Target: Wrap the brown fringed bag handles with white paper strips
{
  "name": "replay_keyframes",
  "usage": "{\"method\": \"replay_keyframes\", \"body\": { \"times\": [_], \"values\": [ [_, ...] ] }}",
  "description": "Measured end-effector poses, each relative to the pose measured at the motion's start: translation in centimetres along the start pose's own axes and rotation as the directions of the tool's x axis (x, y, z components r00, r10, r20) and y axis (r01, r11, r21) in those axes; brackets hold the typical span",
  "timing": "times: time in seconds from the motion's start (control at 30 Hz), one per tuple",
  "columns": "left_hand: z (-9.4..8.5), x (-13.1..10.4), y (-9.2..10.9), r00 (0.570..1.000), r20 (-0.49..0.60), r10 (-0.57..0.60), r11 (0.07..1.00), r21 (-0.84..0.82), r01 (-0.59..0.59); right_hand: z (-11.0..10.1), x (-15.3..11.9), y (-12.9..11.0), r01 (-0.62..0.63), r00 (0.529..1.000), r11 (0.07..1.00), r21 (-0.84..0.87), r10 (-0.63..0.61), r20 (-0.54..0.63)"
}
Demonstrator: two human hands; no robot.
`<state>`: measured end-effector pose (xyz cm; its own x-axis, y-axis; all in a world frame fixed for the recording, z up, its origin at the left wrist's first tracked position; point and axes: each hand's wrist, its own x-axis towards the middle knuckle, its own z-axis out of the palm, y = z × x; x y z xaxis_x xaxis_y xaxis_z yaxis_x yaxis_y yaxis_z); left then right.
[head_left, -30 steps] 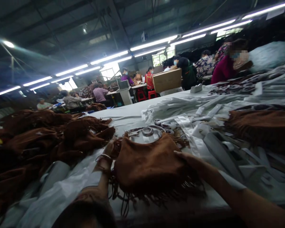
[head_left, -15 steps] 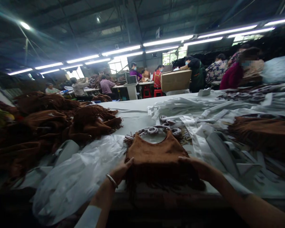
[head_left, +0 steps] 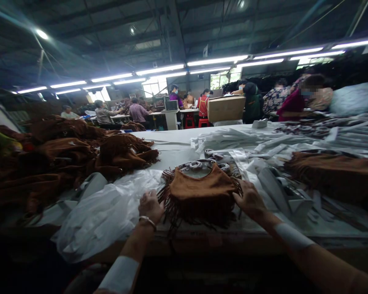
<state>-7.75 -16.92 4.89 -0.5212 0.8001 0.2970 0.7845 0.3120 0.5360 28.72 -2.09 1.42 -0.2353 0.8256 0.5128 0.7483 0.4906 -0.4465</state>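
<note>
A brown suede-like handbag [head_left: 202, 185] with long fringe and a curved top lies at the table's front edge. My right hand [head_left: 250, 201] is at its right end, thumb in front and fingers against the fringe, gripping that side. Just off the bag's left fringe is my left hand [head_left: 151, 207], its fingers curled down at the edge of a heap of clear plastic bags [head_left: 107, 212]. Whatever those fingers hold is hidden. Wrapped rings, apparently part of a strap [head_left: 196, 164], show behind the bag's opening.
Brown bags pile up [head_left: 64, 151] on the left; another fringed bag [head_left: 334, 167] lies right. Grey-white tape dispensers [head_left: 279, 190] flank the work spot. White strips [head_left: 233, 139] cover the table further back. Beyond are a cardboard box [head_left: 226, 109] and several people.
The handbag has been set down flatter, its fringe spreading out. My left hand has left its side and moved left to the plastic; my right hand has shifted up along the right end.
</note>
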Motion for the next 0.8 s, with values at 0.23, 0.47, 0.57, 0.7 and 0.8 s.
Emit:
{"method": "replay_keyframes", "body": {
  "times": [0.23, 0.47, 0.57, 0.7, 0.8],
  "values": [
    [3.5, -6.4, 6.8, 0.829, 0.222, 0.513, 0.84, 0.069, -0.538, 0.6, -4.8, -8.0, 0.268, 0.902, 0.963, -0.016, -0.245, 0.355],
    [6.2, -5.3, 9.3, 0.669, 0.567, 0.48, 0.675, 0.248, -0.694, 1.5, -3.0, -8.9, 0.56, 0.646, 0.82, -0.121, -0.341, 0.683],
    [5.4, -4.2, 9.2, 0.631, 0.61, 0.479, 0.65, 0.237, -0.722, 0.6, -1.8, -9.1, 0.59, 0.592, 0.798, -0.121, -0.326, 0.738],
    [4.2, -3.7, 7.9, 0.645, 0.63, 0.432, 0.662, 0.264, -0.701, -0.9, -1.0, -7.9, 0.522, 0.644, 0.833, -0.186, -0.241, 0.726],
    [3.6, -4.2, 6.4, 0.689, 0.619, 0.378, 0.7, 0.296, -0.65, -1.7, -0.9, -5.6, 0.389, 0.702, 0.898, -0.205, -0.145, 0.697]
  ]
}}
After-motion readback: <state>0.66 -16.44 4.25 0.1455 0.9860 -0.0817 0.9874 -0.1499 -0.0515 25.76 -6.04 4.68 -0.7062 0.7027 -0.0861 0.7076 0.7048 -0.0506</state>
